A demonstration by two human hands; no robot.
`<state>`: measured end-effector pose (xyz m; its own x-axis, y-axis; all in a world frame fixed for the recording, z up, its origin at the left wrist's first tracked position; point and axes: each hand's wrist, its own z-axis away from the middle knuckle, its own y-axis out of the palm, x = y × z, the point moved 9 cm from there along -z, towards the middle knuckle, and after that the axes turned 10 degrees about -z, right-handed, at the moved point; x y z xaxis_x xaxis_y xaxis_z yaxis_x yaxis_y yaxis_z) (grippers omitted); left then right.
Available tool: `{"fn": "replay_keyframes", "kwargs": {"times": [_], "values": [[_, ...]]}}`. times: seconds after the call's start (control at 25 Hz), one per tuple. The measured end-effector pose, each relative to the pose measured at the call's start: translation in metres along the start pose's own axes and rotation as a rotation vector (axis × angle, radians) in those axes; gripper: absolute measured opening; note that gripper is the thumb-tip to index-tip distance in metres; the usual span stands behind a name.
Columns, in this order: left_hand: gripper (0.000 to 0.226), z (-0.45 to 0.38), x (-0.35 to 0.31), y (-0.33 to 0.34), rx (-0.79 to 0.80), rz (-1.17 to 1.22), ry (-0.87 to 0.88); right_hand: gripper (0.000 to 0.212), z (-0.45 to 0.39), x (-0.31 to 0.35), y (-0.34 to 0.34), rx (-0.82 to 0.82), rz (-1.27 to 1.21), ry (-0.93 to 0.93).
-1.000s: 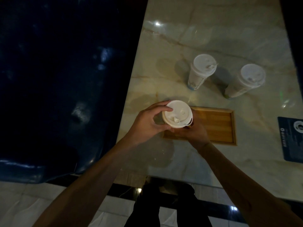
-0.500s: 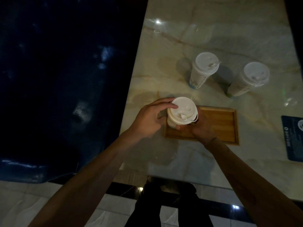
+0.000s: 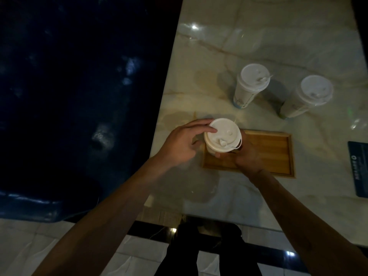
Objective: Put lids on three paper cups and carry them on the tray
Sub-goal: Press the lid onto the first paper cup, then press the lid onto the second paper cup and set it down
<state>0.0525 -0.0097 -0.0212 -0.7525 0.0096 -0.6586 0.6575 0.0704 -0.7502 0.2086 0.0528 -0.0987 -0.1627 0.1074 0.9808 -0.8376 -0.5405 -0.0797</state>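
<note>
Head view: left hand (image 3: pixel 179 144) and right hand (image 3: pixel 247 156) are gripping a lidded cup (image 3: pixel 222 134) over the tray (image 3: pixel 274 152); two lidded cups (image 3: pixel 252 84) (image 3: pixel 310 94) are standing off it.

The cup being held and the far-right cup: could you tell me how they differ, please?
The held cup is gripped by the left hand and right hand; the far-right cup stands untouched. The held cup is over the tray; the far-right cup sits on the table beyond it. Both are lidded.
</note>
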Motion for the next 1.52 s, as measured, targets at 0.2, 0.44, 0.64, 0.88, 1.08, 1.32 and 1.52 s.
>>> {"fn": "replay_keyframes", "kwargs": {"times": [0.2, 0.44, 0.64, 0.88, 1.08, 1.32, 1.52], "values": [[0.051, 0.003, 0.001, -0.001, -0.013, -0.005, 0.008, 0.083, 0.002, -0.003, 0.002, -0.017, -0.055, 0.012], [0.049, 0.005, -0.001, 0.001, -0.012, 0.021, -0.010, 0.085, 0.000, -0.010, 0.001, -0.019, -0.055, 0.025], [0.051, 0.005, -0.003, 0.004, -0.031, 0.059, -0.050, 0.090, 0.001, -0.009, 0.001, -0.006, 0.032, -0.009], [0.059, 0.014, 0.006, 0.005, -0.108, 0.260, -0.211, 0.085, 0.014, -0.010, -0.026, -0.082, 0.163, 0.106], [0.041, 0.010, 0.020, -0.001, -0.009, 0.283, -0.341, 0.058, 0.035, -0.010, -0.052, -0.033, 0.557, 0.346], [0.024, -0.016, 0.045, -0.016, 0.363, -0.077, -0.429, 0.028, 0.049, 0.008, -0.080, 0.122, 0.855, 0.429], [0.029, -0.053, 0.047, -0.022, 0.605, -0.473, -0.317, 0.056, 0.039, 0.008, -0.100, 0.155, 0.912, 0.547]]}}
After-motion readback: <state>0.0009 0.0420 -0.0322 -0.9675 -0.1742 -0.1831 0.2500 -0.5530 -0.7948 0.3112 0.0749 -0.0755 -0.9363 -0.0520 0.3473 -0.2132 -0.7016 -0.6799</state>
